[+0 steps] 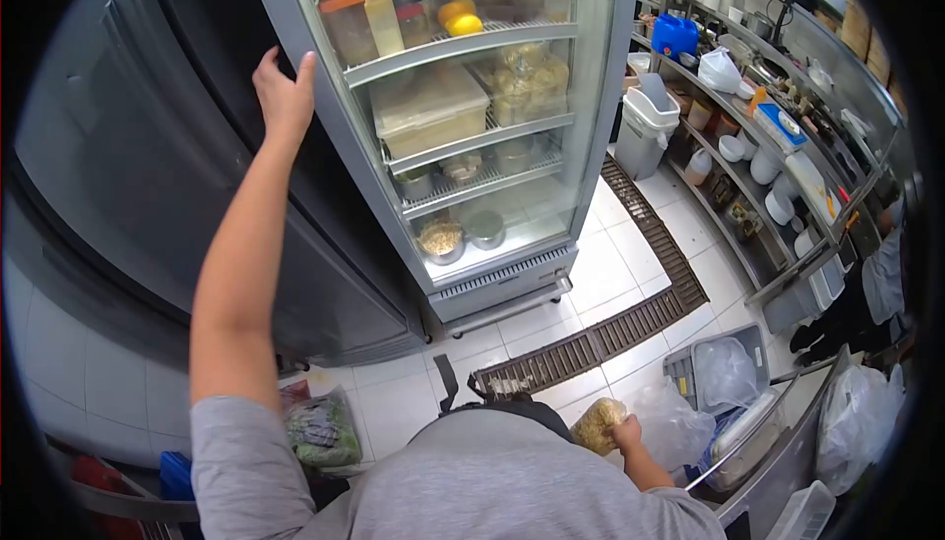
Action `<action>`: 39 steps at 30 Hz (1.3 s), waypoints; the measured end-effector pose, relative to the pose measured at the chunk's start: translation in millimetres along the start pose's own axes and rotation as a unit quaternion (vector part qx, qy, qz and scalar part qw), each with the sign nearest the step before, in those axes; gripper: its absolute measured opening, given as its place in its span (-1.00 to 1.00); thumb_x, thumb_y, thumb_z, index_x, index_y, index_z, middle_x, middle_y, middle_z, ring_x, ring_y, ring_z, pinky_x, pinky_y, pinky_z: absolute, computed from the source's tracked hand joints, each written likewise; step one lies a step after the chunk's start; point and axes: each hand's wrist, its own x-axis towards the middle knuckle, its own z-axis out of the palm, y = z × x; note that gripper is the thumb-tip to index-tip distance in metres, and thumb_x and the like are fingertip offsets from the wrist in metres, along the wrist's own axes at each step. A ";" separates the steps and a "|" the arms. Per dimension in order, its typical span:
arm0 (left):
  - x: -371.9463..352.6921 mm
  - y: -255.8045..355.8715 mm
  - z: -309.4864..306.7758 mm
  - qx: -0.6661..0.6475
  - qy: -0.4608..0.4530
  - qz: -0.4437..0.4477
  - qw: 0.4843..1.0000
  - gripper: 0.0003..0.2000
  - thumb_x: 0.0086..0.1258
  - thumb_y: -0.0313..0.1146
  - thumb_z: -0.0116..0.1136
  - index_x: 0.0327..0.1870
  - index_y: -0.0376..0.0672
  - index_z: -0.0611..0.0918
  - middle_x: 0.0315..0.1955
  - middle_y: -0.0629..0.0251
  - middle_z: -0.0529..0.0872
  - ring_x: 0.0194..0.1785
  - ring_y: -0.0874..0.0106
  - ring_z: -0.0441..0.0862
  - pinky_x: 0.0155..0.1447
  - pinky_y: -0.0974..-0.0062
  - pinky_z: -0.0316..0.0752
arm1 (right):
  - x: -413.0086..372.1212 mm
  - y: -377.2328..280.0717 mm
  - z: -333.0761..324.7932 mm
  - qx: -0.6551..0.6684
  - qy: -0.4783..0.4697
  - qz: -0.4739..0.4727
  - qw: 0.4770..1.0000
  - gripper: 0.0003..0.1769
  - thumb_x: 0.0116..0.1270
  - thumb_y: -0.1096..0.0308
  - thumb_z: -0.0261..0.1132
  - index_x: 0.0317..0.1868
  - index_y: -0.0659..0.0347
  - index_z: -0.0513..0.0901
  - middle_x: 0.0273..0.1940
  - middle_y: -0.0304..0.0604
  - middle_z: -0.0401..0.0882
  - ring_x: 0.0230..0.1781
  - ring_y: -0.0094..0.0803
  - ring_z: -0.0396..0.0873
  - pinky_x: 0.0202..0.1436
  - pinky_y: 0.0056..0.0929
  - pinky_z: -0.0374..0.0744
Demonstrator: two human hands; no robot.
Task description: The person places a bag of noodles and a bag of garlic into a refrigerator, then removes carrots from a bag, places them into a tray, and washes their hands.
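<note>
My left hand (285, 95) is at the left side edge of the glass-front fridge (345, 117), fingers spread and thumb up, with nothing held in it. Down at the lower right, my right hand (627, 433) grips a clear bag of yellowish food (598, 426). Behind the fridge glass are a squeeze bottle (383, 20), yellow fruit (464, 24), a large lidded tub (430, 107), a bag of pale pieces (529, 82) and metal bowls (440, 241).
A dark steel fridge (128, 146) stands at the left. Bagged greens (325, 429) lie on the floor. Drain grates (591, 341) cross the tiles. At right are a white bin (650, 125), loaded shelves (728, 136), a grey crate (758, 353) and a person (883, 279).
</note>
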 end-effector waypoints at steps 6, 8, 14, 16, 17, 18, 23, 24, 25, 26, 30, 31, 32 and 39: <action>39.1 -23.1 42.2 -0.427 -0.012 -0.294 0.855 -0.43 0.42 0.16 0.00 0.06 -0.24 0.56 -0.18 0.28 0.63 -0.01 0.35 0.55 0.18 0.44 0.37 | -16.0 15.1 18.4 -0.026 -0.007 -0.021 0.999 -0.32 -0.42 0.36 0.64 -0.21 0.32 0.48 -0.23 0.12 0.65 -0.16 0.00 0.65 -0.07 -0.16 0.60; 50.8 6.8 18.0 -0.477 -0.054 -0.339 0.809 -0.38 0.46 0.18 -0.11 0.14 -0.30 0.52 0.05 0.29 0.61 0.11 0.33 0.53 0.25 0.43 0.32 | -28.6 11.7 15.2 -0.033 -0.009 -0.011 0.999 -0.30 -0.42 0.34 0.65 -0.20 0.32 0.49 -0.21 0.12 0.65 -0.15 0.00 0.64 -0.06 -0.17 0.60; 42.3 2.0 4.2 -0.449 -0.106 -0.337 0.821 -0.58 0.48 0.04 -0.09 -0.08 -0.18 0.58 -0.31 0.43 0.59 -0.22 0.54 0.50 -0.07 0.55 0.38 | -65.4 46.6 29.9 0.011 0.004 0.042 0.999 -0.28 -0.44 0.31 0.66 -0.19 0.33 0.50 -0.19 0.11 0.66 -0.13 -0.01 0.65 -0.05 -0.19 0.60; 39.6 -0.1 0.9 -0.466 -0.122 -0.327 0.813 -0.63 0.48 0.00 -0.07 -0.15 -0.15 0.58 -0.41 0.48 0.53 -0.33 0.60 0.44 -0.18 0.59 0.35 | -78.8 48.1 29.5 -0.032 0.004 0.049 0.998 -0.30 -0.44 0.31 0.65 -0.20 0.32 0.51 -0.19 0.12 0.66 -0.14 -0.01 0.65 -0.05 -0.18 0.61; 29.5 13.4 -14.1 -0.488 -0.117 -0.311 0.807 -0.67 0.47 -0.03 -0.03 -0.19 -0.14 0.57 -0.45 0.50 0.47 -0.37 0.62 0.37 -0.22 0.61 0.30 | -85.0 45.8 28.4 -0.032 0.012 0.050 0.998 -0.30 -0.44 0.31 0.65 -0.20 0.32 0.51 -0.19 0.12 0.66 -0.14 -0.01 0.65 -0.05 -0.18 0.61; 15.8 26.1 -31.6 -0.508 -0.112 -0.297 0.801 -0.70 0.46 -0.05 0.00 -0.22 -0.12 0.55 -0.49 0.53 0.40 -0.41 0.65 0.30 -0.27 0.63 0.25 | -95.4 41.2 26.8 -0.053 -0.008 0.070 0.996 -0.29 -0.44 0.29 0.65 -0.19 0.33 0.52 -0.18 0.12 0.66 -0.13 0.00 0.64 -0.05 -0.18 0.60; -79.6 102.5 -122.0 -0.524 -0.092 -0.104 0.841 -0.48 0.44 -0.18 0.08 0.29 -0.30 0.32 0.02 0.27 0.47 0.05 0.50 0.44 0.22 0.44 0.35 | -129.2 17.8 39.1 -0.162 -0.025 0.050 0.985 -0.20 -0.42 0.16 0.63 -0.09 0.36 0.56 -0.12 0.18 0.65 -0.07 0.03 0.63 -0.02 -0.18 0.59; -106.1 106.6 -126.4 -0.453 -0.096 0.015 0.886 -0.41 0.36 -0.21 0.17 0.33 -0.26 0.28 0.18 0.18 0.43 0.23 0.36 0.39 0.33 0.33 0.27 | -130.3 17.3 44.7 -0.172 -0.019 0.053 0.983 -0.20 -0.42 0.16 0.63 -0.09 0.36 0.56 -0.12 0.18 0.65 -0.07 0.03 0.63 -0.02 -0.18 0.59; -129.1 120.6 -136.8 -0.402 -0.095 0.111 0.904 -0.39 0.29 -0.20 0.21 0.32 -0.22 0.31 0.26 0.14 0.37 0.34 0.28 0.31 0.41 0.18 0.12 | -131.7 17.3 51.0 -0.179 -0.020 0.044 0.983 -0.22 -0.40 0.15 0.62 -0.09 0.35 0.56 -0.13 0.18 0.65 -0.07 0.04 0.63 -0.01 -0.18 0.59; -149.5 134.7 -146.1 -0.346 -0.095 0.205 0.911 -0.37 0.22 -0.20 0.26 0.31 -0.19 0.35 0.35 0.10 0.32 0.44 0.19 0.22 0.50 0.04 -0.03 | -136.1 18.8 55.8 -0.185 -0.021 0.035 0.982 -0.23 -0.38 0.13 0.61 -0.10 0.34 0.56 -0.13 0.18 0.65 -0.07 0.05 0.63 -0.01 -0.18 0.58; -245.0 154.5 -116.4 -0.195 -0.133 0.492 0.838 -0.52 0.17 -0.23 0.12 0.16 -0.13 0.54 0.35 0.15 0.36 0.57 0.24 -0.04 0.58 -0.03 -0.36 | -160.1 -9.9 62.3 -0.175 -0.023 0.017 0.984 -0.24 -0.36 0.12 0.60 -0.10 0.33 0.55 -0.14 0.17 0.66 -0.07 0.04 0.63 0.00 -0.18 0.58; -255.3 162.4 -113.5 -0.196 -0.125 0.540 0.809 -0.55 0.19 -0.24 0.08 0.12 -0.17 0.56 0.32 0.18 0.40 0.57 0.24 -0.05 0.58 0.00 -0.38 | -166.9 -18.8 63.0 -0.180 -0.027 -0.002 0.983 -0.24 -0.36 0.13 0.60 -0.10 0.33 0.55 -0.15 0.16 0.66 -0.07 0.04 0.63 0.00 -0.18 0.58; -260.8 172.2 -114.5 -0.197 -0.116 0.588 0.776 -0.58 0.21 -0.25 0.04 0.08 -0.21 0.57 0.30 0.21 0.44 0.57 0.24 -0.05 0.59 0.02 -0.41 | -172.5 -26.9 64.8 -0.184 -0.032 -0.020 0.982 -0.25 -0.35 0.13 0.60 -0.11 0.33 0.54 -0.15 0.15 0.66 -0.08 0.04 0.63 0.00 -0.18 0.58; -322.9 286.6 -97.9 -0.268 -0.164 0.648 0.694 -0.56 0.22 -0.26 0.03 0.11 -0.27 0.57 0.34 0.27 0.40 0.57 0.24 -0.08 0.62 0.10 -0.38 | -172.4 -60.2 79.3 -0.196 -0.034 -0.110 0.974 -0.42 -0.21 0.27 0.47 -0.12 0.33 0.52 -0.14 0.22 0.63 -0.07 0.11 0.59 0.01 -0.10 0.56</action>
